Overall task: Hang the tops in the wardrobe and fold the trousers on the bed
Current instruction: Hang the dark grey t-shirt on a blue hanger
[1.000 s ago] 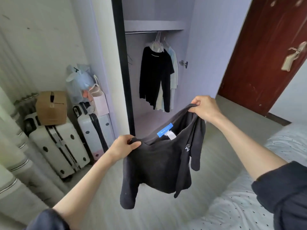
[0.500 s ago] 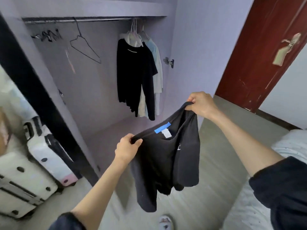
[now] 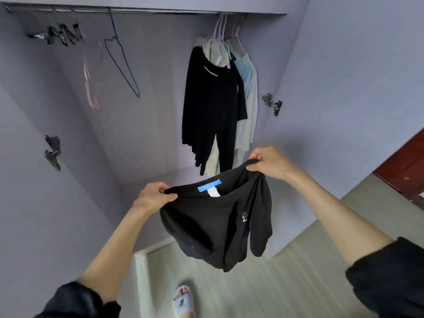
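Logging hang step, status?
Left hand, right hand grip black top by the neckline. Empty wire hanger on rail. Nothing blocking.

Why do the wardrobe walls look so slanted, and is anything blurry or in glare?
Head view: the wide lens bends and splays the wardrobe wall and rail; soft, even light, no glare; the empty hangers and hanging clothes are slightly soft; the black top, held by the left hand and right hand, is fairly sharp.
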Demonstrator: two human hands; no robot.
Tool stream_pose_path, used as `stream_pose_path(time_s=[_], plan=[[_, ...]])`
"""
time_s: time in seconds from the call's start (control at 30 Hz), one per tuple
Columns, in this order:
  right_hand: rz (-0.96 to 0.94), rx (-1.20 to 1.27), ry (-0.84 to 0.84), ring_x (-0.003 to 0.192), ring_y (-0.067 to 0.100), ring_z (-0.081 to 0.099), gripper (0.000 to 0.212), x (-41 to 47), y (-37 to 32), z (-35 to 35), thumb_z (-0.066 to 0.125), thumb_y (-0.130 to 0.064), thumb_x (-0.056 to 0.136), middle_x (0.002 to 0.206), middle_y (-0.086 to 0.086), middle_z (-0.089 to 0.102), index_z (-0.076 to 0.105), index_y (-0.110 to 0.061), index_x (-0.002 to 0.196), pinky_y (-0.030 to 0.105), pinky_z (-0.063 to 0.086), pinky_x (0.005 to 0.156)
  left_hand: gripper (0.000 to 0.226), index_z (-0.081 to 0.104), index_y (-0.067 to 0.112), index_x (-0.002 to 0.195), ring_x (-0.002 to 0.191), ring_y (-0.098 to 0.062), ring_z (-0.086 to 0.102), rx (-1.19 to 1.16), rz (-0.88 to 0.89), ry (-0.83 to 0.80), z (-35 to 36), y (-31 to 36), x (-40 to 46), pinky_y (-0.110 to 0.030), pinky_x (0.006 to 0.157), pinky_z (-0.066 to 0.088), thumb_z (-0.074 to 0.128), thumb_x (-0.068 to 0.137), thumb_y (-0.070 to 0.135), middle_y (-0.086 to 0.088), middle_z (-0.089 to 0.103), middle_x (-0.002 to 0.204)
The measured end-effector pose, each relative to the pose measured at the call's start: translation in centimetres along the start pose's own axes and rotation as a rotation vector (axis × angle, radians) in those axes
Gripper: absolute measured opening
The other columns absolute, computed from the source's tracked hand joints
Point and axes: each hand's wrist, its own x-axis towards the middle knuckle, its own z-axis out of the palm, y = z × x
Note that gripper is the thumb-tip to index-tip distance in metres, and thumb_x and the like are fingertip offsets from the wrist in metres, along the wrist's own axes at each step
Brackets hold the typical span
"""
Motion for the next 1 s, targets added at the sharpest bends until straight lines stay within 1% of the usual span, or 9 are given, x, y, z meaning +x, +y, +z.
stream_pose_path(time_s=[0.1, 0.27, 0.4, 0.5, 0.6, 0.67, 0.77, 0.83, 1.0], plan=[[-0.069, -0.001, -0.098, 0.072, 0.0, 0.054, 0.01, 5.6, -0.9, 0.2, 0.067, -0.013, 0.084, 0.078, -0.012, 0.06, 0.064, -0.022, 0.081, 0.014, 0.038, 0.061, 0.012, 0.056, 0.021, 0.093, 0.106, -0.027, 0.054, 0.063, -0.072, 0.129, -1.3, 0.6, 4.6, -0.048, 0.104, 0.036, 0.062, 0.083, 0.024, -0.001, 0.059, 0.1], [-0.163, -0.003, -0.269, 0.077, 0.003, 0.057, 0.016, 13.0, -3.3, 0.8, 0.063, -0.01, 0.086, 0.083, -0.007, 0.065, 0.067, -0.026, 0.082, 0.016, 0.04, 0.065, 0.012, 0.047, 0.019, 0.078, 0.105, -0.033, 0.053, -0.051, -0.173, 0.266, -3.4, 1.0, 11.0, -0.047, 0.102, 0.038, 0.053, 0.086, 0.024, -0.011, 0.057, 0.095], [-0.212, 0.007, -0.291, 0.068, 0.006, 0.054, 0.018, 18.3, -4.7, 1.6, 0.065, -0.009, 0.084, 0.072, -0.006, 0.06, 0.065, -0.024, 0.076, 0.018, 0.038, 0.065, 0.014, 0.054, 0.015, 0.089, 0.084, -0.017, 0.048, -0.101, -0.192, 0.133, -6.1, 1.2, 14.3, -0.026, 0.065, 0.037, 0.048, 0.087, 0.003, -0.001, 0.052, 0.087], [-0.208, 0.039, -0.278, 0.065, 0.006, 0.052, 0.007, 22.0, -5.6, 2.0, 0.067, -0.009, 0.083, 0.07, -0.003, 0.059, 0.069, -0.016, 0.083, 0.018, 0.039, 0.064, 0.017, 0.058, 0.019, 0.088, 0.074, -0.006, 0.049, -0.116, -0.19, 0.092, -8.4, 1.2, 15.7, -0.019, 0.057, 0.035, 0.048, 0.09, 0.005, 0.002, 0.057, 0.087], [-0.224, 0.026, -0.296, 0.063, 0.006, 0.05, 0.005, 25.4, -6.7, 2.8, 0.069, -0.009, 0.082, 0.068, -0.005, 0.057, 0.069, -0.013, 0.086, 0.017, 0.038, 0.062, 0.017, 0.063, 0.015, 0.103, 0.073, -0.007, 0.052, -0.194, -0.21, 0.228, -9.6, 1.1, 17.0, -0.023, 0.061, 0.038, 0.049, 0.093, 0.011, 0.001, 0.06, 0.09], [-0.234, 0.052, -0.306, 0.062, 0.004, 0.049, 0.005, 26.8, -7.3, 3.5, 0.07, -0.009, 0.081, 0.067, -0.006, 0.056, 0.069, -0.013, 0.083, 0.016, 0.036, 0.06, 0.024, 0.063, 0.01, 0.112, 0.08, -0.016, 0.055, -0.156, -0.23, 0.358, -10.2, 1.2, 17.6, -0.027, 0.076, 0.039, 0.047, 0.094, 0.013, -0.004, 0.059, 0.093], [-0.278, 0.075, -0.347, 0.061, 0.003, 0.049, 0.004, 28.9, -8.6, 4.6, 0.07, -0.008, 0.081, 0.067, -0.006, 0.057, 0.069, -0.013, 0.081, 0.015, 0.036, 0.06, 0.025, 0.065, 0.021, 0.108, 0.104, -0.029, 0.054, 0.313, -0.344, 0.498, -11.6, 0.5, 17.6, -0.04, 0.096, 0.032, 0.046, 0.092, 0.019, -0.007, 0.061, 0.1], [-0.298, 0.107, -0.368, 0.06, 0.004, 0.049, 0.006, 30.1, -9.2, 5.1, 0.07, -0.008, 0.08, 0.067, -0.004, 0.057, 0.069, -0.014, 0.078, 0.018, 0.036, 0.061, 0.022, 0.067, 0.017, 0.102, 0.102, -0.031, 0.053, 0.426, -0.348, 0.587, -12.4, -0.3, 17.2, -0.038, 0.092, 0.038, 0.048, 0.091, 0.018, -0.01, 0.061, 0.103], [-0.319, 0.075, -0.443, 0.06, 0.007, 0.051, 0.004, 32.9, -10.0, 6.3, 0.07, -0.008, 0.08, 0.071, 0.003, 0.059, 0.069, -0.011, 0.081, 0.02, 0.04, 0.065, 0.022, 0.071, 0.003, 0.101, 0.09, -0.028, 0.063, 0.014, -0.254, 0.63, -14.2, 0.1, 16.8, -0.028, 0.083, 0.048, 0.054, 0.087, -0.003, -0.015, 0.068, 0.101]])
